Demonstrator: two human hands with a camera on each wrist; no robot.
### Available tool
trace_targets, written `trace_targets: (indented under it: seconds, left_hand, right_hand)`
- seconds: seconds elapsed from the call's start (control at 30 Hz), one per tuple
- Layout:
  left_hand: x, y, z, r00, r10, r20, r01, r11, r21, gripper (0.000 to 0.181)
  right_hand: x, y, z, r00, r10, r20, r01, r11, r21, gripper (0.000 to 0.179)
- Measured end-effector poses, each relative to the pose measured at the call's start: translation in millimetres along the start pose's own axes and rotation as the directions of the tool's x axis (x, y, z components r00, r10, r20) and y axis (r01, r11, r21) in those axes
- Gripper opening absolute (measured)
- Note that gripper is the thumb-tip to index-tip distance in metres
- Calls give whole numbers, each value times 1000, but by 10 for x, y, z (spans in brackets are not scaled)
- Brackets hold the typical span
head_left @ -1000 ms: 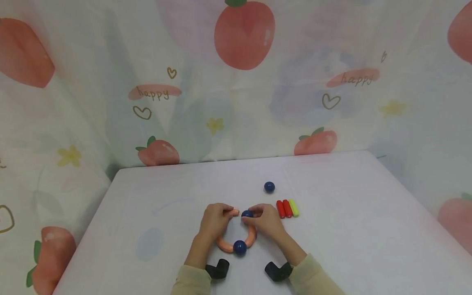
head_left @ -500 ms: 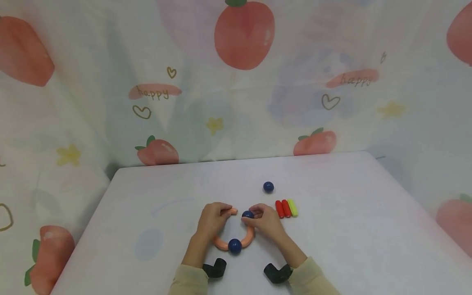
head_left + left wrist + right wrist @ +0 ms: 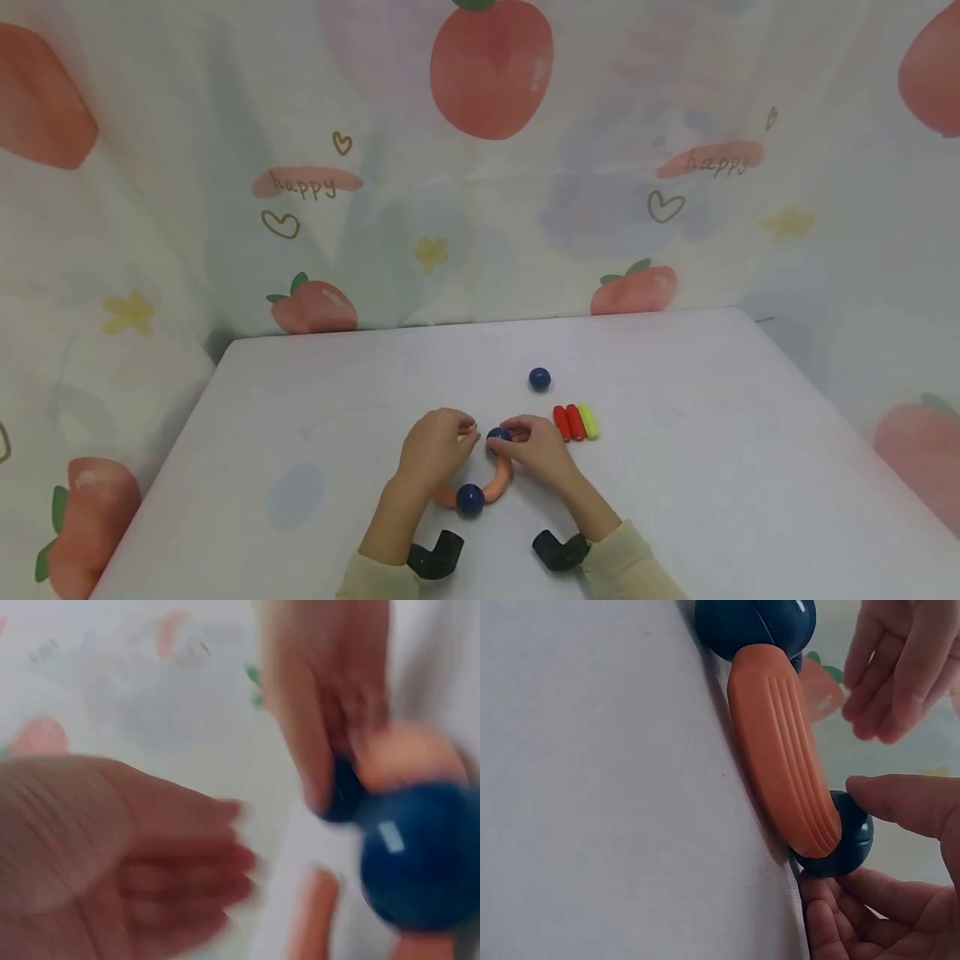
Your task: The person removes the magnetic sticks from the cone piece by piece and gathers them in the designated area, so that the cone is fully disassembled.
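My right hand (image 3: 536, 446) pinches a dark blue ball (image 3: 851, 832) between thumb and fingers. That ball sits on one end of a ribbed orange curved stick (image 3: 780, 750), whose other end joins a second blue ball (image 3: 470, 500). From this ball another orange curved piece (image 3: 319, 911) runs to the left and its free end shows in the left wrist view. My left hand (image 3: 437, 450) hovers over that piece, hiding much of it in the head view. Its fingers are loosely bent and hold nothing, blurred in the left wrist view (image 3: 112, 855).
Beyond the hands lies a loose blue ball (image 3: 539, 379). Two red sticks (image 3: 568, 422) and a yellow-green stick (image 3: 588, 422) lie side by side to the right of my right hand. A fruit-printed curtain (image 3: 450, 208) stands behind the white table (image 3: 675, 467).
My left hand has let go of the orange piece's end and come up off it. My right hand keeps its pinch on the ball. The head view has shifted slightly.
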State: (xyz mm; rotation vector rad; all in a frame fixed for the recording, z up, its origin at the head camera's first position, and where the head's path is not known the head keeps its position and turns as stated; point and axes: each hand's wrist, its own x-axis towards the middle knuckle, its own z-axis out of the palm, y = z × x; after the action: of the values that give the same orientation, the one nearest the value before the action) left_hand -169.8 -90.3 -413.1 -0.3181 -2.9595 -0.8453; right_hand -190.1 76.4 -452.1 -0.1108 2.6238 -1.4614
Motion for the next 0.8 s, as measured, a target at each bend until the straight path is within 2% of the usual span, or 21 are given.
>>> trace_targets:
  seconds: [0.13,0.2,0.3,0.47,0.63,0.8]
  left_hand:
    - [-102,178,-14,991,-8,135,9,1000,-12,18]
    - [-127,216,38,987,15,158,-10,999,-31,25]
    - [-146,239,132,985,23,173,-15,999,-44,34]
    - [-139,269,241,986,16,168,-22,999,30,24]
    - [-127,280,274,990,19,142,-32,995,94,16]
    - [-122,219,219,987,55,150,-71,992,106,37]
  right_hand:
    - [3,-1,5,1000,-1,2,1,1000,7,32]
    - [4,-2,8,1000,-3,-3,3,1000,10,32]
    - [1,-3,15,1000,-10,-7,10,1000,8,30]
    - [7,2,6,1000,-3,-4,3,1000,10,28]
    - [25,14,-30,1000,25,-2,-25,1000,4,31]
    - [23,41,-71,999,31,27,-30,1000,-7,34]
